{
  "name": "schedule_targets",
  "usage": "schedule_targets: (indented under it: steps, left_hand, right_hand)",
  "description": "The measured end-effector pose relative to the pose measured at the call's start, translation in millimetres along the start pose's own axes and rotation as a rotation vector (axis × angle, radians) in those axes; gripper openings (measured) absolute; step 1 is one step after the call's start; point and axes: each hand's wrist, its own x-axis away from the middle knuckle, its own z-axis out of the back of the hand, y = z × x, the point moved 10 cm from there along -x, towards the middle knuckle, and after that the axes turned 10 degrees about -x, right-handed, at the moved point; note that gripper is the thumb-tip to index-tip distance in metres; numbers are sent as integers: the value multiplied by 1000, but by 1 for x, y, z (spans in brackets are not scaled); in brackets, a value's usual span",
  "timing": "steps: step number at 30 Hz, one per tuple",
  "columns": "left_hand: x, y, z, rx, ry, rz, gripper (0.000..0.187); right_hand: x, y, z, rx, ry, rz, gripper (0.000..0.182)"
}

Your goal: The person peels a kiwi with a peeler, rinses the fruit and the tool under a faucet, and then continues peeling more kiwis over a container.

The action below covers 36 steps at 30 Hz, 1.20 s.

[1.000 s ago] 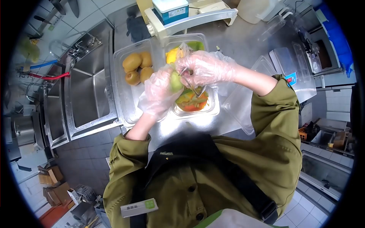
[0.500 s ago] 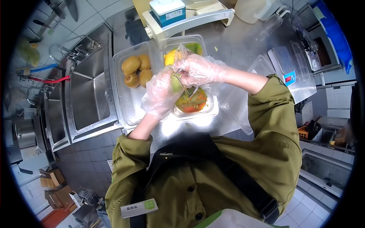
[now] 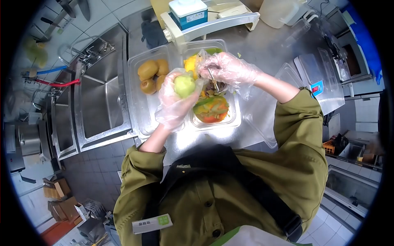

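Clear-plastic-gloved left hand (image 3: 169, 98), fingers wrapped round one pale green fruit (image 3: 184, 86) above the tubs; right hand (image 3: 230, 69), likewise gloved, fingers closed on a metal peeler (image 3: 216, 85) (apart from the fruit). Below: peelings tub (image 3: 236, 117). Leftward: brown kiwifruit (image 3: 147, 70), tubbed. Far worktop (image 3: 266, 47): teal box (image 3: 189, 19), white-topped.

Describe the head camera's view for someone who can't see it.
A gloved left hand holds a pale green fruit; the gloved right hand holds a metal tool above a tub of fruit scraps. Brown kiwis sit in another tub.

The right hand (image 3: 227, 69) hides part of the metal tool (image 3: 211, 75).
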Motion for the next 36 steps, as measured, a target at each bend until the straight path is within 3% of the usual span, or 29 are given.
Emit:
schedule_targets:
  steps: [1,3,7,10,16,19,22,25,26,27,29,32,36]
  left_hand:
    - [1,-6,-2,80,-3,38,41]
    - [0,-10,-3,-81,-10,-2,41]
    - [-1,30,2,-220,-66,-236,41]
    - [0,34,-5,-410,-131,-272,41]
    - [9,23,-11,-363,-88,-276,41]
    - [11,12,-7,-227,-45,-158,45]
    - [9,-9,-18,295,-212,57,50]
    - [9,-3,-20,494,-278,218,53]
    - [10,-6,-21,475,-294,235,53]
    - [12,-12,-23,456,-314,255,53]
    - [13,-20,-25,299,-332,206,55]
    - [10,-19,-25,-85,-343,41,61]
    - [3,-11,-24,-418,-433,-10,80]
  right_hand:
    - [3,-14,-1,20,8,106,17]
    - [12,-43,-5,57,21,317,17]
    - [12,-47,-15,137,-30,246,13]
    - [15,-55,-19,268,-49,312,11]
    - [17,-58,-32,452,-5,382,13]
    - [9,-52,-28,358,-5,320,13]
    - [-5,-23,-27,390,-44,300,15]
    - [-17,10,-8,267,-11,136,16]
    - [-22,37,-2,100,5,-106,18]
    - [-20,34,-1,-61,9,-98,18]
    - [-23,16,1,214,-2,143,15]
    - [-15,-4,-2,-83,-60,92,12]
    - [-11,-26,-17,66,-154,137,14]
